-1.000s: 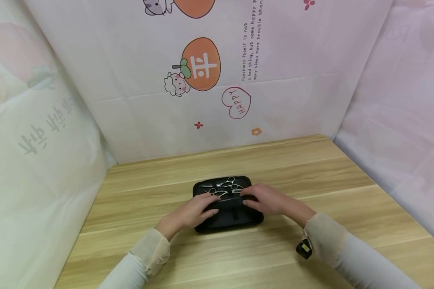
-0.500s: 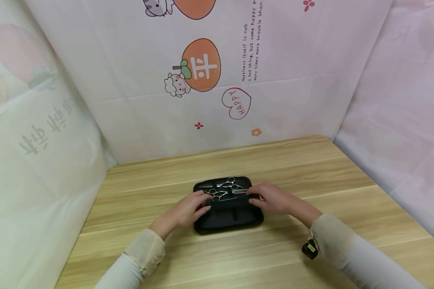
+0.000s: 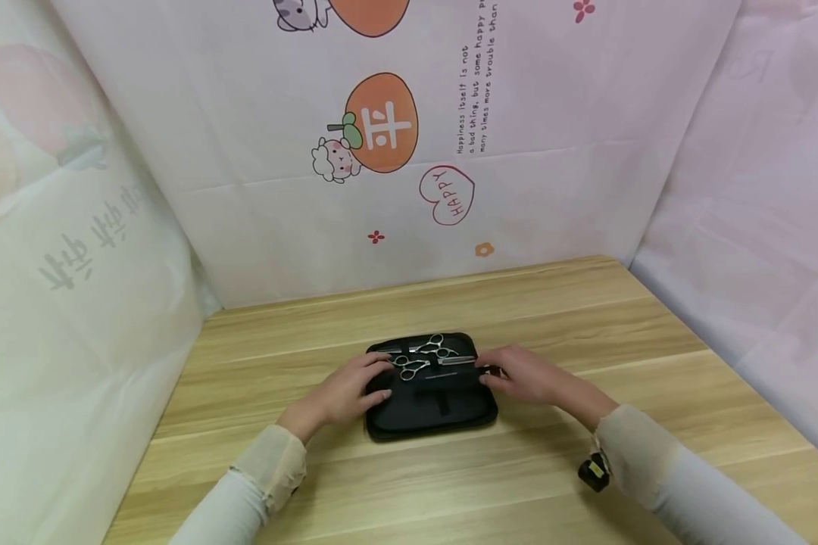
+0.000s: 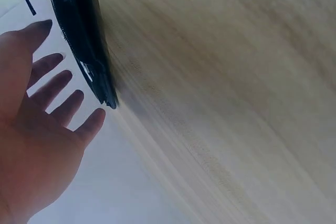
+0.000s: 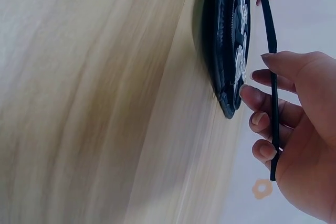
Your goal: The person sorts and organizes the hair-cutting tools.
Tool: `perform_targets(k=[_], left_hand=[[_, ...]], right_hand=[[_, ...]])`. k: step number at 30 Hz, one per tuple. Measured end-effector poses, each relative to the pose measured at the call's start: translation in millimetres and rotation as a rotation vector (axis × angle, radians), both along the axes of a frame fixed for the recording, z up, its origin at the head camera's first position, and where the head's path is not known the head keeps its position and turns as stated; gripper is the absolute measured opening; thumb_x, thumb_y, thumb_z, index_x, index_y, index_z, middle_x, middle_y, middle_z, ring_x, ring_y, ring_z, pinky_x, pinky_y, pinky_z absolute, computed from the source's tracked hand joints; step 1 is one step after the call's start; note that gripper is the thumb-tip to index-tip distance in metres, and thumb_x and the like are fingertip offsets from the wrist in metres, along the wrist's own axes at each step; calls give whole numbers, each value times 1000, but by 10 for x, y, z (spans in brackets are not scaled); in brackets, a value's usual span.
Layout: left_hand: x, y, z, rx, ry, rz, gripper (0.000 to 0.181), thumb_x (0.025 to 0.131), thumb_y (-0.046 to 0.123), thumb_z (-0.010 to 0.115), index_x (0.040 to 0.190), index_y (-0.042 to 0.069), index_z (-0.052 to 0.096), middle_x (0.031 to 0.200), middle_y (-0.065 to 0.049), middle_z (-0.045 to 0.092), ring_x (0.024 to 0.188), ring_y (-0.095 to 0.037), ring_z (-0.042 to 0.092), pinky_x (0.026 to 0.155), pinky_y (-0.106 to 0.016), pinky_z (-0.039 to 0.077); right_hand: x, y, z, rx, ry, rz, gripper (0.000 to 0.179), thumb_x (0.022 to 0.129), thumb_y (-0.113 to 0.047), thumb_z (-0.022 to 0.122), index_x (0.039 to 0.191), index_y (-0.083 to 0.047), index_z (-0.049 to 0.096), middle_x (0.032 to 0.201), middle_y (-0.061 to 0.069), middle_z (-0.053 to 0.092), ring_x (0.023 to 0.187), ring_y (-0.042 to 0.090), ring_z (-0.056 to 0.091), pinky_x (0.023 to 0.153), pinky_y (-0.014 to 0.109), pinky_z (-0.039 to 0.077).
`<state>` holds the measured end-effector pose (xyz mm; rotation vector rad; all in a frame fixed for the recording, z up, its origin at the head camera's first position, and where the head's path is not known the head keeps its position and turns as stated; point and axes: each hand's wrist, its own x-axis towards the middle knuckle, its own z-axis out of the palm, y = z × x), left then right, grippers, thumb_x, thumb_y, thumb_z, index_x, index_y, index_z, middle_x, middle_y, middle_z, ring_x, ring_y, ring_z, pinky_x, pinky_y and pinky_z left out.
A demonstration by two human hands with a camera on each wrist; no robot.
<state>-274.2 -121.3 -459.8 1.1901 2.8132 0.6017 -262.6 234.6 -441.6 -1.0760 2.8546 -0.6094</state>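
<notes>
An open black zip case (image 3: pixel 419 424) lies on the table, with silver scissors (image 3: pixel 416 369) in its far half. Above the case, my right hand (image 3: pixel 526 377) pinches a slim black comb (image 3: pixel 443 380) by its right end. In the right wrist view the comb (image 5: pixel 269 24) appears edge-on and tapered, between thumb and fingers; its teeth cannot be made out. My left hand (image 3: pixel 346 390) is at the case's left edge, fingers spread and holding nothing. The left wrist view has its fingers (image 4: pixel 55 87) beside the case (image 4: pixel 79 24).
The wooden table (image 3: pixel 279 348) carries the case near its middle. A white printed cloth (image 3: pixel 259 219) hangs behind, with more cloth at both sides. A small black device (image 3: pixel 594 471) hangs under the right wrist.
My left hand has let go of the comb and drawn back to the left. My right hand has shifted slightly right with the comb, uncovering more of the scissors.
</notes>
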Motion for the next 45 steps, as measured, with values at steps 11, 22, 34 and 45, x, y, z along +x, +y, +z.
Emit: perform_targets(k=[11, 22, 34, 45], left_hand=[[-54, -4, -88, -109, -42, -50, 78, 96, 50, 68, 154, 4, 42, 163, -22, 30, 150, -46, 26, 116, -63, 29], [-23, -30, -146, -239, -87, -14, 89, 94, 65, 60, 162, 17, 31, 170, -15, 16, 154, -45, 14, 117, -64, 25], [21, 3, -106, -338, -99, 1, 87, 97, 69, 50, 165, 23, 21, 172, -12, 6, 156, -41, 5, 121, -61, 20], [18, 7, -93, -318, -126, 3, 87, 97, 67, 52, 165, 22, 22, 172, -13, 7, 156, -43, 5, 120, -62, 19]], right_hand=[[15, 85, -4, -21, 29, 25, 15, 99, -13, 66, 111, -6, 73, 100, -3, 72, 85, 7, 61, 77, 38, 54], [36, 146, -6, -25, 10, 3, 14, 98, -8, 67, 109, -5, 74, 100, 0, 73, 86, 9, 63, 77, 37, 54], [23, 253, -23, -7, -25, -25, 12, 99, -13, 67, 108, -8, 73, 94, -8, 68, 82, 5, 58, 73, 33, 51], [66, 358, 0, 15, -45, -34, 5, 98, -17, 68, 96, -12, 70, 85, -11, 63, 74, 5, 54, 68, 30, 47]])
